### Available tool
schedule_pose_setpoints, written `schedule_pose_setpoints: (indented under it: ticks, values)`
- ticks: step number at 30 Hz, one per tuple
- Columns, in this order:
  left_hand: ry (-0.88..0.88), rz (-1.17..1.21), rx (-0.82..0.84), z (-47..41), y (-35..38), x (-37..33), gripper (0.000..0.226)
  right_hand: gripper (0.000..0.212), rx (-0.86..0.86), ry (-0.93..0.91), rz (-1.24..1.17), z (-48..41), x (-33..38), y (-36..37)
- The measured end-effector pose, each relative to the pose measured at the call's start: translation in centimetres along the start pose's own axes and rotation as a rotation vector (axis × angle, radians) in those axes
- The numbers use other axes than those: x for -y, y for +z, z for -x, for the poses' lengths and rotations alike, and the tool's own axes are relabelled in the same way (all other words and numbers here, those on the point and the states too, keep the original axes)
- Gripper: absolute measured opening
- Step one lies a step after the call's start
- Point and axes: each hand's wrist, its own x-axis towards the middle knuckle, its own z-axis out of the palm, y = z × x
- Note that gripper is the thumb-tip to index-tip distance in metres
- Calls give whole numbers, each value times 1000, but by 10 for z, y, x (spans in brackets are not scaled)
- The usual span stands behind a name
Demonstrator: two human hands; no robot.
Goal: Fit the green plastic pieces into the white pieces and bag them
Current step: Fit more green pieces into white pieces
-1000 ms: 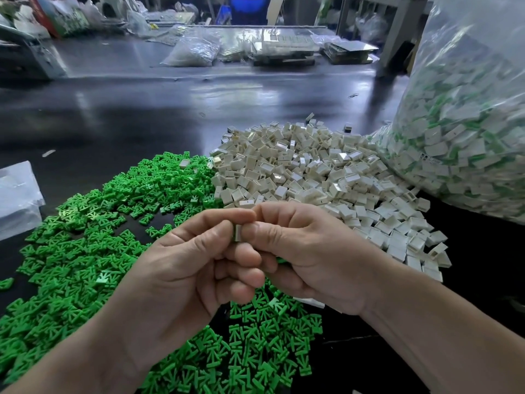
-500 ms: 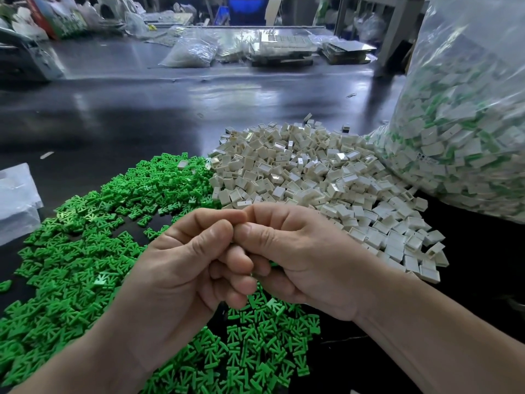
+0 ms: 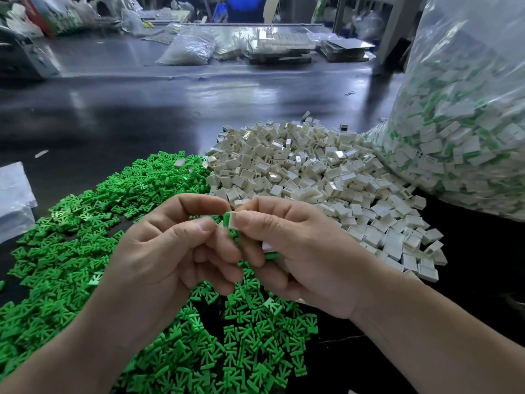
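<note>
Both hands meet over the dark table. My right hand (image 3: 298, 251) pinches a small white piece with a green piece set in it (image 3: 229, 221) between thumb and forefinger; more pieces, white and green, show under its curled fingers. My left hand (image 3: 170, 251) has its fingertips curled at the same joined piece, thumb close beside it. A spread of loose green pieces (image 3: 71, 251) covers the table at the left and below my hands. Behind my right hand lies a heap of white pieces (image 3: 312, 172). At the right stands a large clear bag (image 3: 468, 123) full of fitted white-and-green pieces.
A clear plastic sheet or bag (image 3: 14, 197) lies at the left edge. Far across the dark table (image 3: 142, 109) sit another filled plastic bag (image 3: 187, 49), stacked trays (image 3: 281, 46) and clutter.
My fingertips have parted a little, so the joined green and white piece now shows between them. The hands stay in the same place.
</note>
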Motion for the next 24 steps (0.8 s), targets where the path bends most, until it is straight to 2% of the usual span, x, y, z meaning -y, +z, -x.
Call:
schedule_pose_setpoints:
  ticks: [2, 4, 5, 6, 8, 10, 12, 17, 21, 24]
  values:
    - [92, -324, -133, -1, -7, 2, 11, 13, 14, 25, -84, 0, 3, -2]
    - [254, -902, -262, -1, -14, 5, 10, 9, 80, 31, -268, -1, 6, -5]
    - [302, -1169, -260, -1, -16, 6, 14, 7, 116, 30, -377, -1, 8, -6]
    - [300, -1377, -225, -2, -16, 8, 31, 8, 137, 30, -472, -2, 8, -7]
    - [235, -1598, -154, -5, -15, 12, 53, 17, 123, 39, -567, -3, 8, -8]
    - [254, -1730, -127, -8, -13, 15, 49, 21, 88, 49, -554, -4, 7, -10]
    - [298, -1765, -112, -11, -14, 14, 37, 20, 61, 53, -518, -5, 7, -12]
    - [349, -1665, -136, -12, -15, 13, 15, 17, 13, 58, -442, -5, 8, -13]
    - [408, -1493, -165, -10, -14, 11, 10, 15, -96, 54, -175, -3, 7, -11]
    - [418, -1314, -189, -8, -10, 7, 18, 16, -171, 52, 17, -2, 3, -6]
